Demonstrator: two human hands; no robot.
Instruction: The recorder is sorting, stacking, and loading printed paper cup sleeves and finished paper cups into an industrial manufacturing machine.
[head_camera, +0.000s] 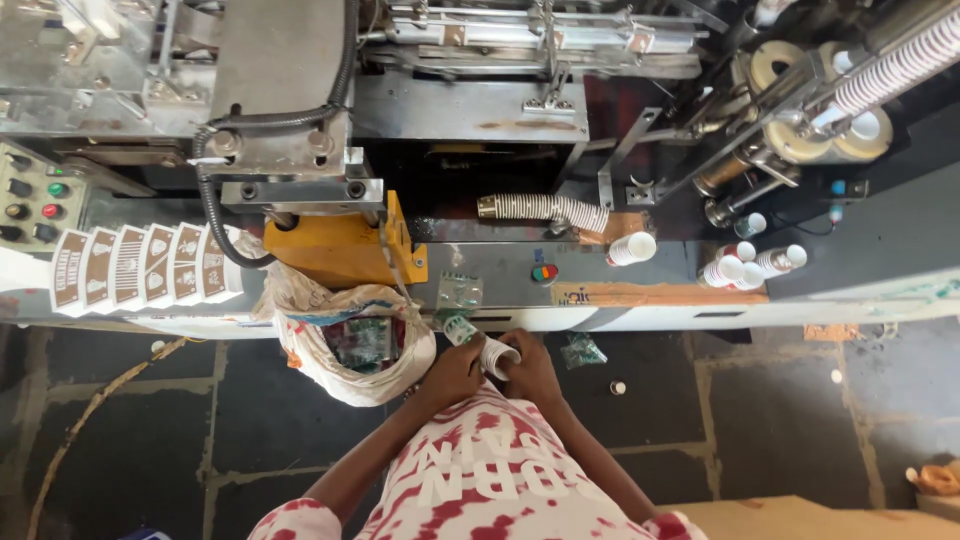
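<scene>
head | hands (492, 372) grip paper cup (496, 356) | rim points right-down

Both hands, left hand (452, 372) and right hand (532, 368), meet on a cup stack (488, 352) just before the machine (470, 110). A sack (345, 345) hangs left of them. Flat blanks (140, 265) lie further left; loose cups (745, 265) stand right.

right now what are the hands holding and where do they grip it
Both hands, left hand and right hand, hold a short stack of paper cups by its sides.
</scene>
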